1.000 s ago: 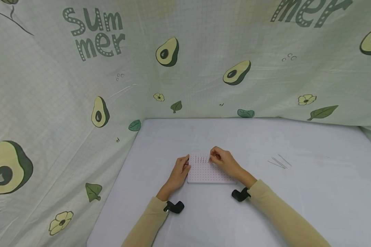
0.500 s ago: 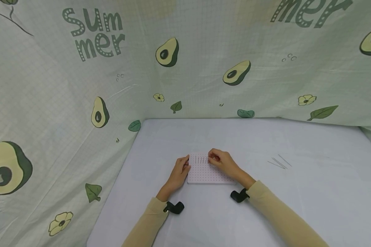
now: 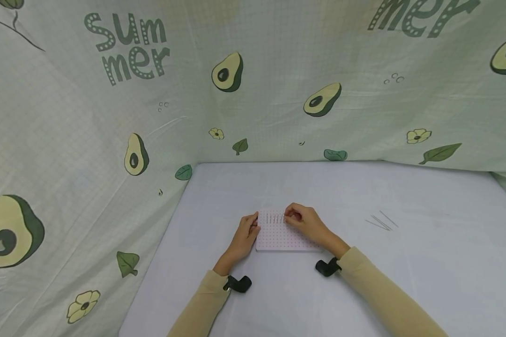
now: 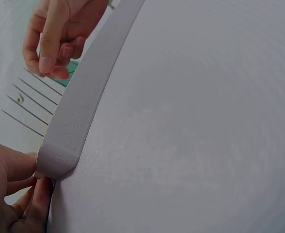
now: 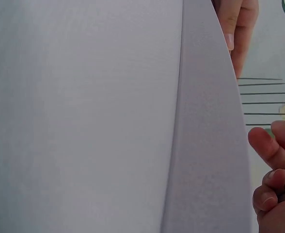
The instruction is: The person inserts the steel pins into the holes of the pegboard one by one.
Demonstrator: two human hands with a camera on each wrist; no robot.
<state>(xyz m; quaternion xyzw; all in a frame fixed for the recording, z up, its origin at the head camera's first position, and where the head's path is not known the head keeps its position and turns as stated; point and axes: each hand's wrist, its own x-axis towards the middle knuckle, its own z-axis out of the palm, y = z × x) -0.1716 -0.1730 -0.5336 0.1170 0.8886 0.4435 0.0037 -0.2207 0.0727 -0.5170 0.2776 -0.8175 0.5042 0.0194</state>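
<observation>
A pale pink-white board (image 3: 274, 241) dotted with a grid of small marks lies on the table. Along its far side several thin dark needles (image 3: 274, 218) stand up in a row. My left hand (image 3: 244, 236) holds the board's left edge, thumb on the near side; the left wrist view shows its fingers around the corner (image 4: 57, 160). At the right end of the row, my right hand (image 3: 307, 223) pinches a needle between thumb and index finger. The needle's lower end (image 5: 254, 124) shows in the right wrist view; the rest is hidden by the fingertips.
Several loose thin needles (image 3: 381, 221) lie on the white table (image 3: 438, 262) to the right of the board. A pale green curtain (image 3: 270, 126) with avocado prints hangs behind and to the left. Each wrist carries a black camera mount (image 3: 238, 283).
The right hand has shifted slightly left and toward me along the needle row, then stayed almost still. The left hand and the board keep their place.
</observation>
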